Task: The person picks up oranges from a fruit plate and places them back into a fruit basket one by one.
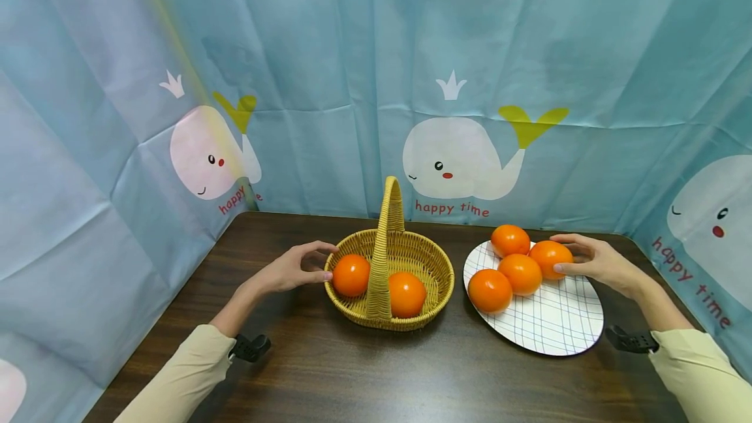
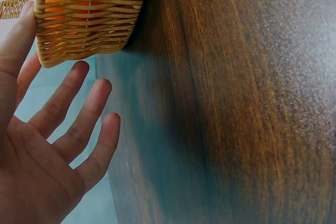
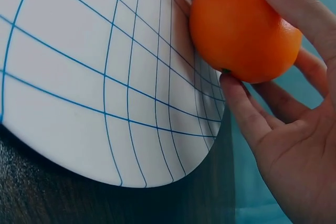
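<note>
My right hand (image 1: 600, 264) holds an orange (image 1: 549, 258) at the far right of the fruit on a white plate (image 1: 558, 322) with blue grid lines. In the right wrist view the thumb lies on one side of this orange (image 3: 244, 27) and the fingers on the other. My left hand (image 1: 292, 269) is at the left rim of a yellow wicker basket (image 1: 423, 320), thumb touching the rim, fingers spread and loosely bent. In the left wrist view those fingers (image 2: 86, 103) extend past the basket's side. Two oranges, a left one (image 1: 351, 275) and a right one (image 1: 407, 294), lie in the basket.
Three more oranges, a back one (image 1: 510, 241), a middle one (image 1: 520, 274) and a front one (image 1: 490, 291), sit on the plate. The basket's tall handle (image 1: 382, 253) arches over its middle. A whale-print curtain (image 1: 329, 83) hangs behind the dark wooden table (image 1: 352, 371).
</note>
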`<state>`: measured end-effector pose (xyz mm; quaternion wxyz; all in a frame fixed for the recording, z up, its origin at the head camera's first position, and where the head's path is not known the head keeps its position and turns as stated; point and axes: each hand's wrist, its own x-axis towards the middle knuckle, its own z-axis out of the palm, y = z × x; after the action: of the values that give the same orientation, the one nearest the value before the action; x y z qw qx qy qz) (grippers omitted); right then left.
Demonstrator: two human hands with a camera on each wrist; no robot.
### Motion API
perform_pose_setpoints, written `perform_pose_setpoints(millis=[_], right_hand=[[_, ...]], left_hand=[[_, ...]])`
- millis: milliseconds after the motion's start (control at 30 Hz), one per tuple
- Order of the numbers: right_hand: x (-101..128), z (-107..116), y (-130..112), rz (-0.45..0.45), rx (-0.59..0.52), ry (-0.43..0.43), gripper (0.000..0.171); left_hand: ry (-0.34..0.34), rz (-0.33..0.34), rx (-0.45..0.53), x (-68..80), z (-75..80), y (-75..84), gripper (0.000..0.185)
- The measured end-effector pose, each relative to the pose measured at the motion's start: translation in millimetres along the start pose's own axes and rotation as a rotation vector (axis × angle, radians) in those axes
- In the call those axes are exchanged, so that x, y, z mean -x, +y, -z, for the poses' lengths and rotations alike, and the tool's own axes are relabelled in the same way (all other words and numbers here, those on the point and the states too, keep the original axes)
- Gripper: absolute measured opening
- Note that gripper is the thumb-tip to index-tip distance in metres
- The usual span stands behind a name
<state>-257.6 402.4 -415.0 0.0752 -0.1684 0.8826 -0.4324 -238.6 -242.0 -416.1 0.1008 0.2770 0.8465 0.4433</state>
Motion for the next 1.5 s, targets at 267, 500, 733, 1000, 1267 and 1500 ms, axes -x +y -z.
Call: perform_pose_setpoints(millis=[267,500,733,1000,1267,1500], right_hand=[[1,4,-1,-0.002,-0.001,0.023,0.063],[3,14,-6,-0.002,0.027,0.047,0.063],[5,25,-15,0.02,0.009,0.116,0.06],[3,29,-27,0.017,0.053,0.162,0.059],[-4,21,-49,0.05,0.016,0.157,0.061],[-11,10,-65,0.124,-0.071,0.147,0.059]], left_hand=[[-0.002,-0.004,0.003,0.3,0.7,-0.1,0.053],[-0.004,0.006,0.011,-0.5,0.0,-2.5,0.053],[-0.004,0.005,0.013,-0.3,-0.1,-1.9,0.053],[-0.003,0.013,0.024,0.6,-0.2,0.7,0.053],[-0.003,0.022,0.019,0.4,-0.4,0.7,0.054],[0.0,0.016,0.013,-0.1,0.0,1.1,0.053]])
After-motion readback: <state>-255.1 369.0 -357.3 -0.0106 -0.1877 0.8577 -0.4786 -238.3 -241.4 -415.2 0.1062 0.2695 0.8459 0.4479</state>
